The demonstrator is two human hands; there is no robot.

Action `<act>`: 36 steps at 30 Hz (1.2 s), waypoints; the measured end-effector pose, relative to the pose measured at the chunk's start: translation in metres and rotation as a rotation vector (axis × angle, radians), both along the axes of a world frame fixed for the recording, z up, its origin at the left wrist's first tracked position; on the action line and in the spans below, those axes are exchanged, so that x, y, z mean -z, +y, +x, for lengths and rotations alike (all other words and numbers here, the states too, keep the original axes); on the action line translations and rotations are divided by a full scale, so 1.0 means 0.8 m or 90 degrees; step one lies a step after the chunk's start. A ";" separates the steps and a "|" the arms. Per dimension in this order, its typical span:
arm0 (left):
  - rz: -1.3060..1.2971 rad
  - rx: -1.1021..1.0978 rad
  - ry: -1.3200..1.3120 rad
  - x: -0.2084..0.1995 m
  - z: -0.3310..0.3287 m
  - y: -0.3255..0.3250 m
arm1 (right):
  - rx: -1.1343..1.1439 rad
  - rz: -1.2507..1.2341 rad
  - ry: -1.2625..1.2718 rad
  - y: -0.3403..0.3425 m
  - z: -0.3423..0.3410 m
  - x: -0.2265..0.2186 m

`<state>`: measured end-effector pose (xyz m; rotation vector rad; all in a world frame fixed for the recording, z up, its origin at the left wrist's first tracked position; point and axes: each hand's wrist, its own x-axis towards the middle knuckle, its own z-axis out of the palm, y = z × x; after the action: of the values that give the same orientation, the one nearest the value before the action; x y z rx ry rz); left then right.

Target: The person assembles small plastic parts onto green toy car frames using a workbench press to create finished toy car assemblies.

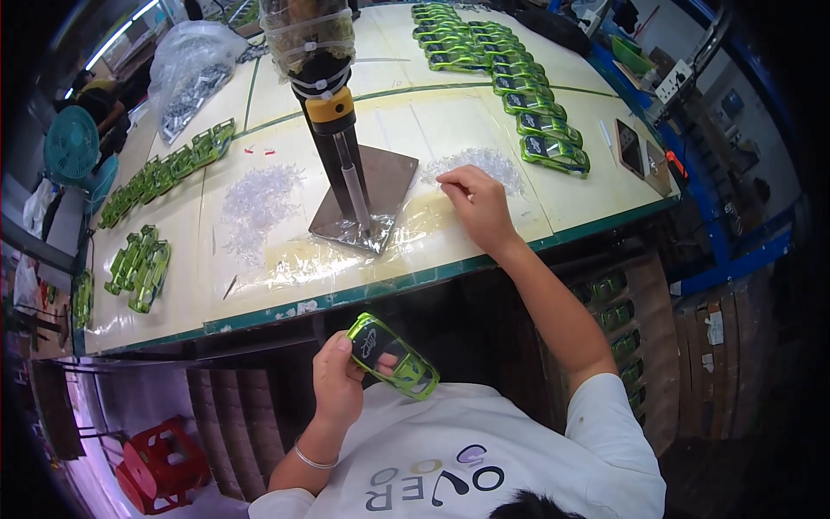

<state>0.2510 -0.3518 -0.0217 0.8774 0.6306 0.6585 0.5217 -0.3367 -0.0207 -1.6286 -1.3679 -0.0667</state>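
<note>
My left hand (335, 385) grips a shiny green toy car body shell (367, 342) with a black hood, held tilted in front of my shirt below the table edge. Fingers show through its window openings. Over the table, my right hand (481, 208) is closed, its thumb and fingertips pressed together at the near edge of a pile of small clear plastic pieces (501, 169). Whatever those fingertips hold is too small to make out. A second pile of clear pieces (255, 208) lies left of the upright tool stand (332, 117) on its flat metal base (393, 173).
Rows of green car shells (527, 91) stand at the back right, with more shells (173, 164) on the left. A bag of grey parts (186, 82) sits at the back left. A phone (631, 149) lies by the right edge. A red stool (164, 463) stands below.
</note>
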 end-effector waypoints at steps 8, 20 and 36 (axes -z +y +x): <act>0.017 -0.008 0.019 -0.003 -0.002 -0.001 | -0.134 0.012 0.674 -0.037 -0.029 -0.029; 0.130 0.082 -0.009 -0.026 0.011 0.001 | -0.286 -0.055 0.878 -0.089 -0.089 -0.041; 0.354 0.115 0.115 -0.039 0.011 -0.007 | -0.342 -0.075 0.594 -0.099 -0.125 -0.032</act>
<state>0.2601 -0.3577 0.0095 1.5064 0.5258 0.6012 0.4216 -0.4158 0.0051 -1.0727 -1.0032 0.9814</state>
